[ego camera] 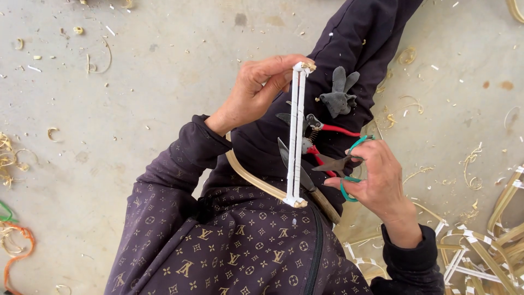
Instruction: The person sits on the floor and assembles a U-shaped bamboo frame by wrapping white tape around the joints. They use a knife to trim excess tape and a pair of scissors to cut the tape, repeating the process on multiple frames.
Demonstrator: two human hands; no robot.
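1. Two hands are seen from above, over a lap in dark trousers and a dark patterned jacket [229,246].
2. The top end of a long thin bundle of pale bamboo strips wrapped in white tape [295,136] is pinched by the left hand [254,90], between thumb and fingers.
3. The bundle is held upright, and its bottom end is rested on the lap.
4. Small scissors with green handles [345,166] are held in the right hand [376,180], fingers curled through the loops. The blades are pointed toward the bundle, just beside it.
5. Garden cutters with red handles [327,130] are laid on the lap, behind the bundle.
6. A small grey cloth piece [339,95] is seen on the trouser leg.
7. A curved tan bamboo strip [256,177] is laid across the lap.
8. Wood curls are scattered on the grey concrete floor [153,71].
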